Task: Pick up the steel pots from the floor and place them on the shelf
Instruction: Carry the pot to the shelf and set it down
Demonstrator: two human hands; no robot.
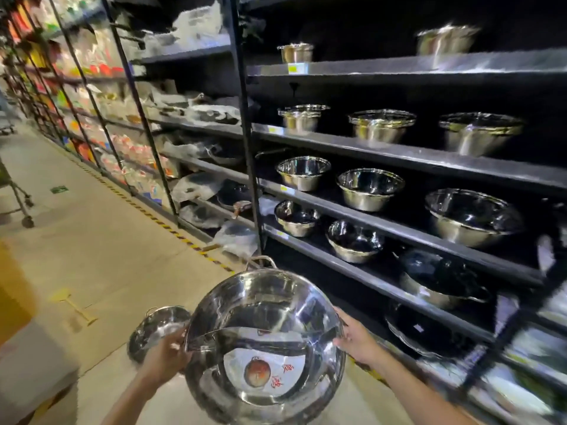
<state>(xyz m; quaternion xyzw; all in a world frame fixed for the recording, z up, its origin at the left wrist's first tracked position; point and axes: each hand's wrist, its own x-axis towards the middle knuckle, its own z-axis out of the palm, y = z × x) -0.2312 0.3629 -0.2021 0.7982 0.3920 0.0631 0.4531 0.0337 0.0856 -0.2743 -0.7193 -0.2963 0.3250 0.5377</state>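
Held up closest to the lens is a big steel pot (265, 348), gripped by its rim on both sides and tilted so its shiny inside faces the camera; a round sticker with red characters is seen on its bottom, and a loop handle sticks up at its far edge. It is carried above the floor (101, 256), just in front of the lower shelves. Behind it, the dark shelf unit (399, 154) is filled tier by tier with steel bowls (474, 217), larger towards the right end, smaller towards the left upright. A dark lidded pan (441, 279) is parked on a low tier near the right edge. Down on the floor, just left of the held pot, a second steel pot (156, 331) is spotted, partly hidden behind the left hand (167, 352). That hand's fingers are clamped over the pot's left rim; the right hand (356, 342) is pressed to the right rim, fingers curled on its edge.
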